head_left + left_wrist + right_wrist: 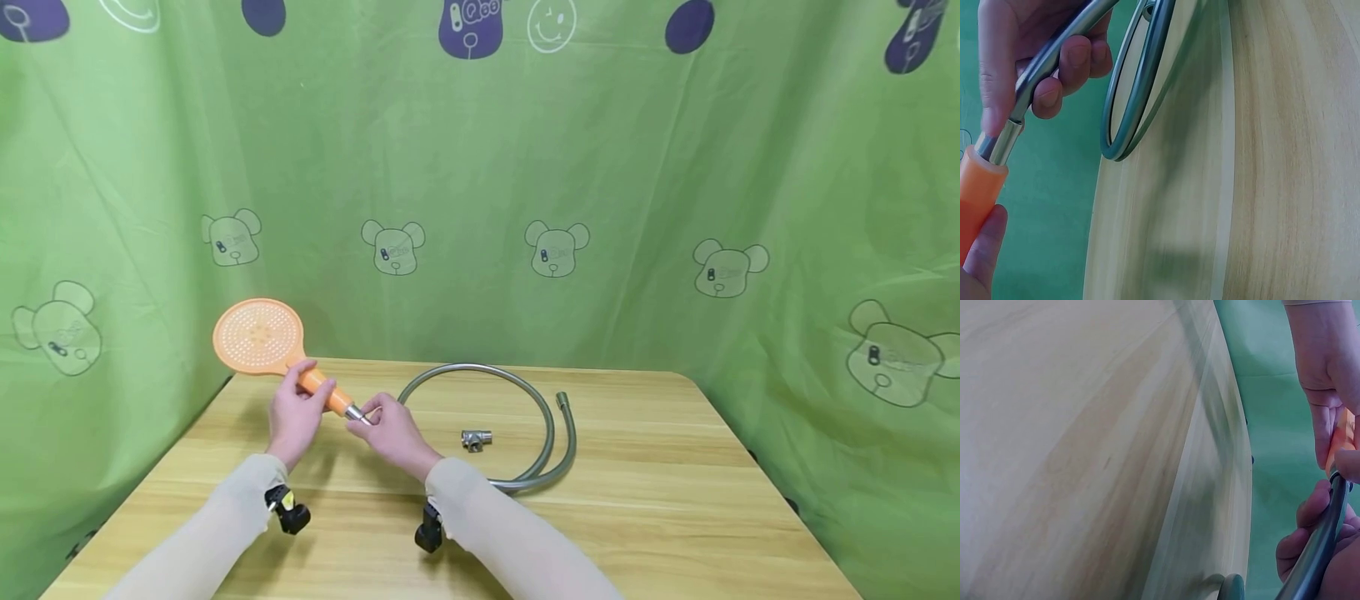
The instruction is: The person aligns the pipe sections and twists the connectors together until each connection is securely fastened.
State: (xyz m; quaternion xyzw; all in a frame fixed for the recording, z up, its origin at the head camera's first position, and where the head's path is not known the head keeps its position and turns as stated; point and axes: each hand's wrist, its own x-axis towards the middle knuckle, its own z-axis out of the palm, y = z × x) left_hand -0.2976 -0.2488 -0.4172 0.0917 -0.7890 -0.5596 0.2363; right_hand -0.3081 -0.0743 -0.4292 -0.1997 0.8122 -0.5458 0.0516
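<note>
An orange shower head (pixel 258 336) with a round perforated face is held above the table's left side. My left hand (pixel 295 408) grips its orange handle (pixel 979 190). At the handle's lower end, my right hand (pixel 397 435) pinches one end of a grey shower hose (pixel 1038 69). A silver metal connector (pixel 1007 142) of the hose meets the handle there; whether it is threaded on cannot be told. From the right hand the hose loops over the table, and its free end (pixel 562 402) lies to the right.
A small metal tee fitting (pixel 476 439) lies inside the hose's loop on the wooden table (pixel 675 517). Behind and on both sides hangs a green curtain (pixel 480 150) printed with bears.
</note>
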